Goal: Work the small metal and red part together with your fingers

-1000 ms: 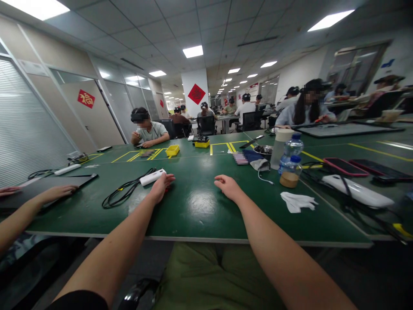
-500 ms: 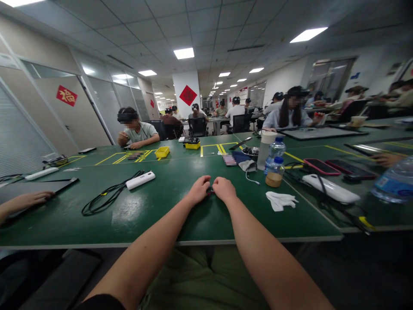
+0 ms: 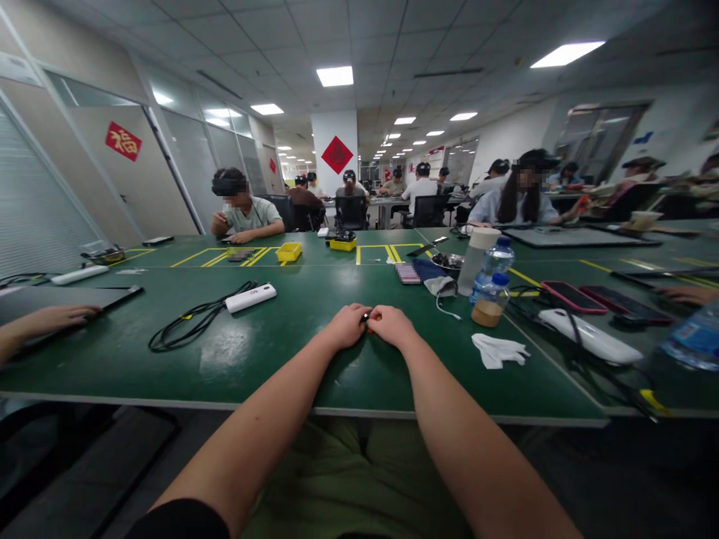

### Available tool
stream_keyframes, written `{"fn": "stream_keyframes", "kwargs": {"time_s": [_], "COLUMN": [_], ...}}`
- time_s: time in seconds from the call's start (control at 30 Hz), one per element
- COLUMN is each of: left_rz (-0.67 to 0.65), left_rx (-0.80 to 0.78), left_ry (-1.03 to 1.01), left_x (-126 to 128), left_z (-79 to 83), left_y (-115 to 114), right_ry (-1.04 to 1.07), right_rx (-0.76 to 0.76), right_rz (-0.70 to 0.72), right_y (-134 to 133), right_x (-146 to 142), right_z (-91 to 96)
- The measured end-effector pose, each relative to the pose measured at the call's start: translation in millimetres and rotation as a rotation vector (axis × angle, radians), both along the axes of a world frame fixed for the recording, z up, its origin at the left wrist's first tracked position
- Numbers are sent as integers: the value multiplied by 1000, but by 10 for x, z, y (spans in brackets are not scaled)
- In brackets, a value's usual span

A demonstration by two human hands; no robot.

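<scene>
My left hand (image 3: 349,326) and my right hand (image 3: 392,325) meet just above the green table (image 3: 303,359), fingertips almost touching. Both are closed in a pinch. Between them shows a tiny dark object with a bit of red (image 3: 368,322), mostly covered by the fingers and too small to name. Nearest to my left hand on that side lies a white power bank (image 3: 251,298) with a coiled black cable (image 3: 188,323). To the right of my right hand is a crumpled white tissue (image 3: 499,350).
Right of my hands stand a bottle with brown liquid (image 3: 488,305), a blue-capped water bottle (image 3: 494,262) and a pale tumbler (image 3: 476,258). Yellow trays (image 3: 289,253) sit farther back. Another person's hand (image 3: 61,322) rests on a dark board at left. People sit across the table.
The view has shifted slightly, so the scene sits a little farther right. My hands stay together at the same spot, with fingers slightly changed around the small object.
</scene>
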State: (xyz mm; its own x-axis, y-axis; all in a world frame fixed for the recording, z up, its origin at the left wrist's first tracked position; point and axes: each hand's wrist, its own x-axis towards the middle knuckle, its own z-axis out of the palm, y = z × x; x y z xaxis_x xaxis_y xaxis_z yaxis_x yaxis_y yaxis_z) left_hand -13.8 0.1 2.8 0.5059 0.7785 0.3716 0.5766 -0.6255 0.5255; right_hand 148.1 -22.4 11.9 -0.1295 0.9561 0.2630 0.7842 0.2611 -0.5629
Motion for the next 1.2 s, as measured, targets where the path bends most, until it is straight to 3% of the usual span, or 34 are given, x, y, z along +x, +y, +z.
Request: {"fn": "stream_keyframes", "kwargs": {"time_s": [0.17, 0.33, 0.67, 1.0, 1.2], "left_rz": [99, 130, 30, -20, -28], "left_rx": [-18, -88, -353, -545, -585], "left_ry": [-33, -156, -436, -654, -723], "left_x": [-59, -118, -146, -98, -112], "left_z": [-22, 3, 46, 35, 26], "left_y": [40, 4, -69, -105, -78], "right_ry": [-30, 85, 474, 762, 951], "right_rx": [-18, -2, -93, -63, -141], "right_rz": [66, 61, 165, 157, 137], "right_y": [-7, 38, 68, 42, 41], "right_x": [5, 26, -17, -7, -17], "right_z": [-20, -4, -43, -14, -2]}}
